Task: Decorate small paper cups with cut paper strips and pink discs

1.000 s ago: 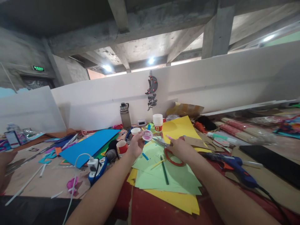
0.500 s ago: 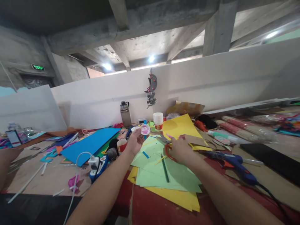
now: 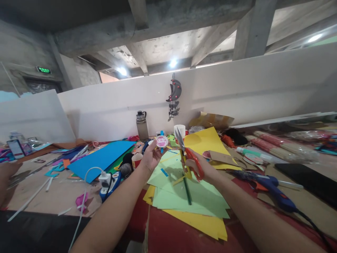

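My left hand (image 3: pixel 152 157) is closed on a small round disc (image 3: pixel 162 141) with a pink and white face. Bits of blue show above and below the disc's rim. In my right hand (image 3: pixel 201 167) is a pair of scissors (image 3: pixel 195 161) with red handles, blades pointing up and away from me. Something yellow hangs by the scissors, and I cannot tell whether it is a paper strip or part of the handle. Beneath both hands lie light green paper sheets (image 3: pixel 168 191) with a dark green pencil-like stick (image 3: pixel 187 189) and a blue paper scrap (image 3: pixel 164 172).
Stacked paper cups (image 3: pixel 179 130) and a grey bottle (image 3: pixel 142 127) stand by the white partition. A blue sheet (image 3: pixel 102 158) and a power strip (image 3: pixel 112 186) lie left. To the right are a blue glue gun (image 3: pixel 276 191) and a black slab (image 3: pixel 308 182). Another person's arm (image 3: pixel 7 175) reaches in.
My right hand has lifted the scissors off the paper and turned the blades upward. The disc in my left hand has come slightly lower, with its face turned more towards me.
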Demonstrator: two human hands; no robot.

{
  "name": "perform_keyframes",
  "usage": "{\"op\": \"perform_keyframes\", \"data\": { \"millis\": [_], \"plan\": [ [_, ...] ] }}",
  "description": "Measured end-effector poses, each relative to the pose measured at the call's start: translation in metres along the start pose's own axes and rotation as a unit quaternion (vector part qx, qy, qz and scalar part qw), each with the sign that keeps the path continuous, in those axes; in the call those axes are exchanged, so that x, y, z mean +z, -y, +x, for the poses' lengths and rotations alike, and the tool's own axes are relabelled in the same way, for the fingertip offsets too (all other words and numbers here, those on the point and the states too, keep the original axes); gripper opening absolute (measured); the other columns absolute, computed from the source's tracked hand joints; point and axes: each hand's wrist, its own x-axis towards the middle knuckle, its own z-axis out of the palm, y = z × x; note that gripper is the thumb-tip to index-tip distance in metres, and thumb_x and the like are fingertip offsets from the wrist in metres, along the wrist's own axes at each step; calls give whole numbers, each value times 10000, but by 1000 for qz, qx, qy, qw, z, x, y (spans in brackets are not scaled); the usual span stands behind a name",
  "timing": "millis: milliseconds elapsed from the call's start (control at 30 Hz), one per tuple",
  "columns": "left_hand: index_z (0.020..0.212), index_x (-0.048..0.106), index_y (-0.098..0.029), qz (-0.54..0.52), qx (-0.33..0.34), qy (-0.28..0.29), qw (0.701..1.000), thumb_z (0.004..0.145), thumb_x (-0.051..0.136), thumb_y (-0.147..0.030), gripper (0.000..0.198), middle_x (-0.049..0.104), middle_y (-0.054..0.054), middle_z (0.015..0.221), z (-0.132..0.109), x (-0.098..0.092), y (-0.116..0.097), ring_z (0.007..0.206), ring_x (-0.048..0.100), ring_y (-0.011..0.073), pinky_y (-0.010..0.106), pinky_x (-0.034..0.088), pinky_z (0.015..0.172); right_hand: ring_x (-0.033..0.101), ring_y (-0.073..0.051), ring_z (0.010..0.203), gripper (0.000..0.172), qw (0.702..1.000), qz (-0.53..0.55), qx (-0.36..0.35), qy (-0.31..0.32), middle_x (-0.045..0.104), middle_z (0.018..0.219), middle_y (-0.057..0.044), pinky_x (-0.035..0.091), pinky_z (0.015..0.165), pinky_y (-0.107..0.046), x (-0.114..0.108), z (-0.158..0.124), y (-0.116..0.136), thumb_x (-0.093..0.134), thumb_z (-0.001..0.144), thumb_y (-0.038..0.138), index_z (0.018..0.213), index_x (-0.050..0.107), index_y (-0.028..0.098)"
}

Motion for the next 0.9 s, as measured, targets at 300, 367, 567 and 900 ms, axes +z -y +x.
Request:
{"op": "perform_keyframes", "data": {
  "millis": [300,367,567,900],
  "plan": [
    [971,644,-135,-44,5,8,999,875,560,-255,175,730,67,823,1,-1,2,783,699,192,412,539,873,494,-95,460,200,999,-28,4,36,509,567,63,386,448,-230,6,-1,6,600,736,340,731,447,212],
    [965,644,-138,-51,7,11,999,874,563,-250,166,731,64,804,1,-1,3,803,700,198,428,526,897,507,-103,479,272,999,-12,-8,41,523,593,47,398,447,-239,7,-1,5,602,754,430,719,448,208],
    [1035,636,-126,-44,0,42,998,877,557,-278,233,730,112,960,1,1,3,933,687,241,439,511,925,501,-98,465,339,999,-21,-8,47,528,589,38,387,425,-228,8,-4,7,602,767,496,690,450,203],
    [1043,631,-126,-52,-1,41,998,880,554,-314,260,725,121,984,0,3,3,957,681,244,472,499,949,472,-89,418,356,999,-4,-1,51,510,554,47,377,377,-218,11,-4,6,618,747,514,676,446,210]
  ]
}}
